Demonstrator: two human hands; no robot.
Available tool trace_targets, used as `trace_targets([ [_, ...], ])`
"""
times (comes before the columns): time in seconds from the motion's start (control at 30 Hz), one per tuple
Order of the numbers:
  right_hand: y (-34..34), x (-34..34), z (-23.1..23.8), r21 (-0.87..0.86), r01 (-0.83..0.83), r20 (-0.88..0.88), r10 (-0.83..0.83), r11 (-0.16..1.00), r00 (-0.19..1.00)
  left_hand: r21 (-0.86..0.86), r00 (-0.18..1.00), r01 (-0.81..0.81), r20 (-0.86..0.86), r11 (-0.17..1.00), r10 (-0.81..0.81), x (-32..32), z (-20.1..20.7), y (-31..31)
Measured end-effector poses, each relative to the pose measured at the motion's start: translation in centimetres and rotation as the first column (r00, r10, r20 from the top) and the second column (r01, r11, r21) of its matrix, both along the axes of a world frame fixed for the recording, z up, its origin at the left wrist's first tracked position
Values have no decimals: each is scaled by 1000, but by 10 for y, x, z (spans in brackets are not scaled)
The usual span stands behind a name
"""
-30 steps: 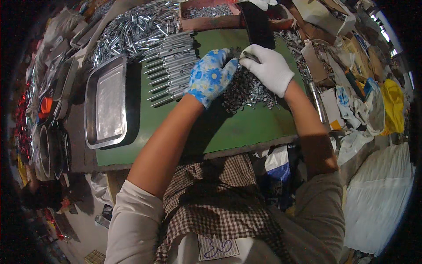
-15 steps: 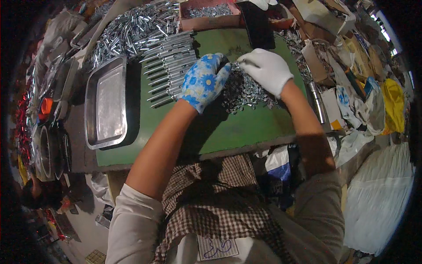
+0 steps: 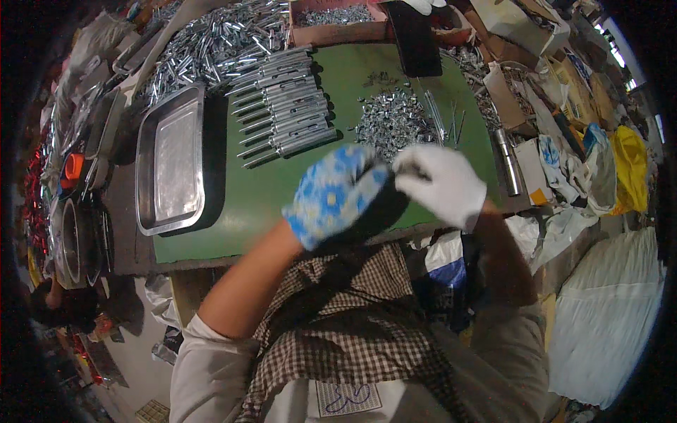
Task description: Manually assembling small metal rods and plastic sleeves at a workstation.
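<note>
My left hand (image 3: 337, 192), in a blue flowered glove, and my right hand (image 3: 443, 182), in a white glove, meet over the near part of the green work surface (image 3: 261, 215). The fingers of both are closed in a pinch, tips nearly touching. Whatever they hold is too small or too hidden to make out. Just beyond them lies a heap of small shiny metal parts (image 3: 391, 121). Left of the heap, a row of metal rods with thick sleeves (image 3: 293, 106) lies side by side. A few thin metal pins (image 3: 434, 116) lie at the heap's right.
A shallow metal tray (image 3: 173, 166) stands at the left. Behind are a large pile of metal pieces (image 3: 218, 56), a pinkish box of small parts (image 3: 338, 17) and a black flat piece (image 3: 417, 42). A metal cylinder (image 3: 509, 162) lies along the right edge.
Both hands have drawn back toward me from the heap, staying close together with fingers pinched. The heap, the pins and the ends of the rods now show uncovered.
</note>
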State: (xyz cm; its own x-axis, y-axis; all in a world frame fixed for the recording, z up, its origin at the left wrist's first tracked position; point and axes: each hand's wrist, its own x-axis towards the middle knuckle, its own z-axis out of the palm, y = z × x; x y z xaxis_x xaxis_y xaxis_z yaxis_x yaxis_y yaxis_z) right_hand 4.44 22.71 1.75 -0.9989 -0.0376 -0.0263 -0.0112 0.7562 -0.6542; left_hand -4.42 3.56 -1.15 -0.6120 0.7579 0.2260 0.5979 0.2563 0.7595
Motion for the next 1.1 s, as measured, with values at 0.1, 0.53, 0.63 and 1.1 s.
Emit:
trace_targets([
  [0.1, -12, 28, -19, 150, 43, -95, -29, 988, 995, -60, 973, -47, -227, 997, 32, 26, -3, -10],
  [0.53, 13, -20, -12, 167, 340, -464, -230, 926, 855, -153, 933, -169, -342, 974, 109, 26, -8, -12],
  [0.63, 27, -63, -8, 260, 341, -264, -273, 903, 925, -6, 949, -154, -281, 988, 146, 25, -22, -20],
  [1.1, 51, -177, -8, 641, -61, 21, 62, 765, 998, 32, 960, -159, -227, 987, 162, 25, -23, -18],
])
